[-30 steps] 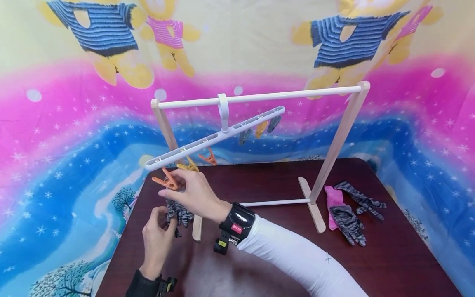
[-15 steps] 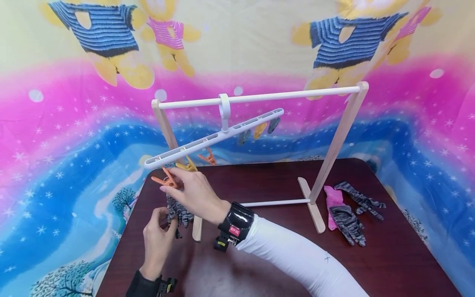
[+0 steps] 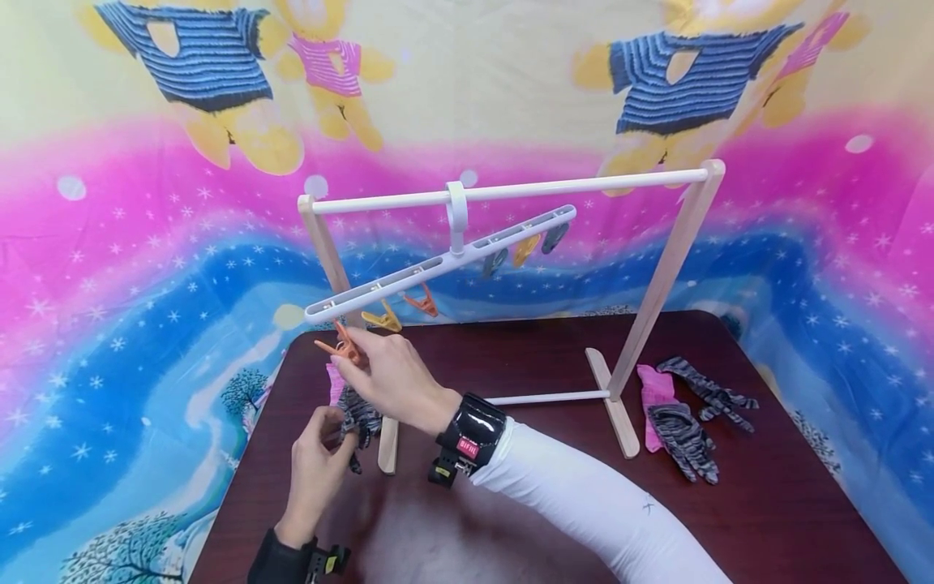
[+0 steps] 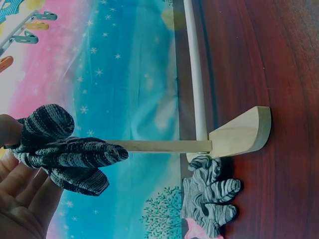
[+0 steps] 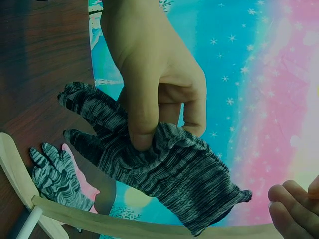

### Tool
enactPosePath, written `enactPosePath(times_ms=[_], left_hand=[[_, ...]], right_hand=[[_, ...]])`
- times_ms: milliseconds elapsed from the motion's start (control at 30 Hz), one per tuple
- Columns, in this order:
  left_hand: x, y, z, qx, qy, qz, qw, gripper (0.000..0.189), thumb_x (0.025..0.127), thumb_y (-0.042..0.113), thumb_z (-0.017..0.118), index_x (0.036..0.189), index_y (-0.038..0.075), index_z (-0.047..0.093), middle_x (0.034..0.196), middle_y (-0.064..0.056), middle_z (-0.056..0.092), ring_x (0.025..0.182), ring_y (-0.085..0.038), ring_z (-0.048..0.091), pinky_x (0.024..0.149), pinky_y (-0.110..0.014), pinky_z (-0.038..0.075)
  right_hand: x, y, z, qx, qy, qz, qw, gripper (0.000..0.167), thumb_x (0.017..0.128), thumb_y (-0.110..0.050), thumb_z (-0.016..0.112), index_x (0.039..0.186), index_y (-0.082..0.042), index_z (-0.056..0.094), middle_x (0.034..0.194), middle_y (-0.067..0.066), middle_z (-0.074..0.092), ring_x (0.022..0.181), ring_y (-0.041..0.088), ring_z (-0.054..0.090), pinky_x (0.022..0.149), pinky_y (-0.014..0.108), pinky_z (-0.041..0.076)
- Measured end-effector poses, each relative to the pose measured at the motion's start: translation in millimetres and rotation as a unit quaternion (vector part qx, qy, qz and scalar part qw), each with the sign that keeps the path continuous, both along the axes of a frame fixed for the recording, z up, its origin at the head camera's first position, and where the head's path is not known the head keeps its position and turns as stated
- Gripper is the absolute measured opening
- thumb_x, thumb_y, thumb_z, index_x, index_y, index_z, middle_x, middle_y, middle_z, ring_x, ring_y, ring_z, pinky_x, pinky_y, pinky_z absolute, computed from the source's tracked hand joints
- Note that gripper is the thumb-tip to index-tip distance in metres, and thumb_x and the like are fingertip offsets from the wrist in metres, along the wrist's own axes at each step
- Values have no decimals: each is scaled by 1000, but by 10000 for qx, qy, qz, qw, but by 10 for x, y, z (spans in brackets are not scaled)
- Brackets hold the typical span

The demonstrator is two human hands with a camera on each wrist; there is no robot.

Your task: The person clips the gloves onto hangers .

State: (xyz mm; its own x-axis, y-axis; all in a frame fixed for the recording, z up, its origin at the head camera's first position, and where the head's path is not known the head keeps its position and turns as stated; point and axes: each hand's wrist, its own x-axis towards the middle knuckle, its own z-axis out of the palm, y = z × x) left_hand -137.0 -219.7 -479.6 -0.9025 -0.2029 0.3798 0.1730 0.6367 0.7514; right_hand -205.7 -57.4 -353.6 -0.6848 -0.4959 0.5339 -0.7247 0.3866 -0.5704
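My left hand (image 3: 317,462) pinches a black-and-grey striped knit glove (image 5: 184,179) between thumb and fingers, its cuff upward and its fingers hanging down. Just above, my right hand (image 3: 397,377) pinches an orange clothespin (image 3: 346,347) at the near left end of the white clip hanger (image 3: 409,276). In the right wrist view a gap shows between the glove's cuff and the fingers of my right hand (image 5: 294,211). The hanger hooks over the rack's white top bar (image 3: 569,188), its left end tilted low. Yellow (image 3: 383,318) and orange (image 3: 422,302) clothespins hang beside the pinched one.
More clothespins (image 3: 525,250) hang at the hanger's right. A striped glove (image 4: 209,191) with a pink cloth piece (image 4: 199,230) lies by the rack's left foot (image 4: 244,132). On the table's right lie two striped gloves (image 3: 682,442) and a pink piece (image 3: 657,388).
The hanger has slid right along the bar, and my right hand on the orange clothespin has shifted right with it. My left hand has moved slightly right with the glove.
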Motion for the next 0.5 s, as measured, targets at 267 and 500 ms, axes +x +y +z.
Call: enactPosePath(times_ms=[267,500], left_hand=[[-2,5,28,163,-94,-194,9996,24,87,-2,70,107,6,60,101,-11,75,86,-2,67,72,-17,55],[-4,21,55,208,-116,-308,9992,22,87,-4,69,105,5,59,96,-10,74,84,-1,65,71,-18,54]], right_hand=[[-50,43,-22,-161,-99,132,9997,15,100,-23,63,101,-9,67,65,-3,57,53,3,45,49,15,33],[-84,85,-31,-274,-166,205,9993,16,99,-24,63,92,-10,67,61,-2,52,52,6,44,49,17,33]])
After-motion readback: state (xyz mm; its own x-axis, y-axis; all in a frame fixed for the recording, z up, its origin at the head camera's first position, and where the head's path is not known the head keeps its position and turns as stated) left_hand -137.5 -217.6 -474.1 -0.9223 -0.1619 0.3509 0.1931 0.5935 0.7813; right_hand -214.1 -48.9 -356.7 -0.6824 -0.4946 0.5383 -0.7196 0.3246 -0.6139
